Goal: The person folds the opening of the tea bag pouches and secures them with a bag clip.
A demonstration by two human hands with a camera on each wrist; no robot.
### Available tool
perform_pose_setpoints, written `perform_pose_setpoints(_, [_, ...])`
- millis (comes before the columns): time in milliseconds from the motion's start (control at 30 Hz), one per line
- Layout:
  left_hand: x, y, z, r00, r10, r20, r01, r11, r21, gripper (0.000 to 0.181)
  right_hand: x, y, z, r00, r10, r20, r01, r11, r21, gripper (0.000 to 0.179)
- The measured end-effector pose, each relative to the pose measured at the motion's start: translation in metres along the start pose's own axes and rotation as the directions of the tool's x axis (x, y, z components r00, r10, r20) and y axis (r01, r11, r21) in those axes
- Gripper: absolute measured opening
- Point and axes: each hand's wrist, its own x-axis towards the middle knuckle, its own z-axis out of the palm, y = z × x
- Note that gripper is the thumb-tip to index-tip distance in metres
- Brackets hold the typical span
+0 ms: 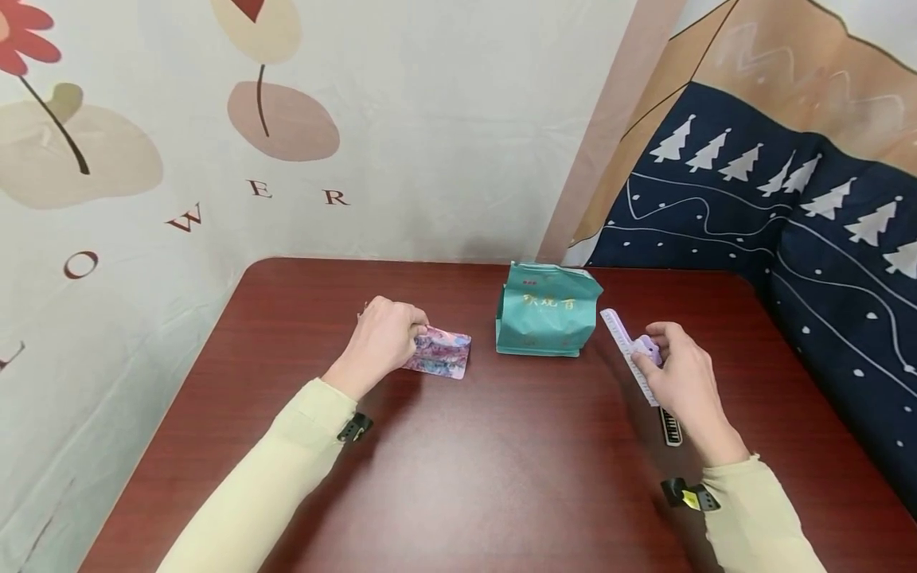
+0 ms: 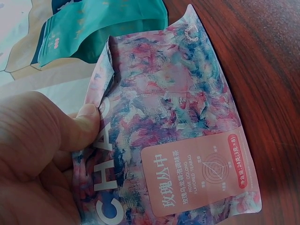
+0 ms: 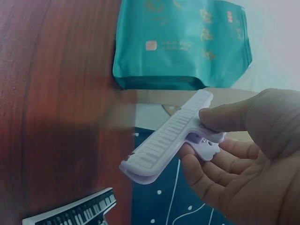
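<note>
My left hand (image 1: 385,334) pinches the top edge of a pink and blue patterned tea bag pouch (image 2: 164,108), thumb on the near side. The pouch's label reads rose oolong flavored teabag. In my right hand (image 1: 680,374) is a lilac bag clip (image 3: 164,140) with a long piano-key-patterned bar, pinched by its handles between thumb and fingers. The clip's bar looks closed in the right wrist view. Below the right hand, a black and white piano-key clip (image 1: 670,427) lies on the table.
A teal tea bag (image 1: 548,314) with gold lettering stands upright at the back of the reddish-brown wooden table (image 1: 501,477), between the two hands. Behind the table hang a pale printed cloth (image 1: 444,143) and a dark blue cloth with white trees (image 1: 716,207).
</note>
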Motion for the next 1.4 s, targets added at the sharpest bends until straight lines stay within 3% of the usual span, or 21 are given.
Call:
perform_pose_setpoints(467, [0.002, 0.001, 0.001, 1.000, 0.010, 0.009, -0.010, 1.000, 0.010, 0.011, 0.001, -0.018, 0.002, 0.988, -0.155, -0.009, 0.155, 0.988, 0.019, 0.035])
perform_pose_setpoints(933, [0.002, 0.002, 0.000, 1.000, 0.020, -0.011, -0.020, 1.000, 0.005, 0.011, 0.001, -0.028, 0.007, 0.984, -0.164, 0.068, 0.160, 0.986, 0.053, 0.038])
perform_pose_setpoints(1400, [0.000, -0.001, 0.001, 0.999, 0.035, -0.028, -0.035, 0.999, -0.002, 0.012, 0.005, -0.043, 0.025, 0.968, -0.241, 0.071, 0.237, 0.970, 0.060, 0.036])
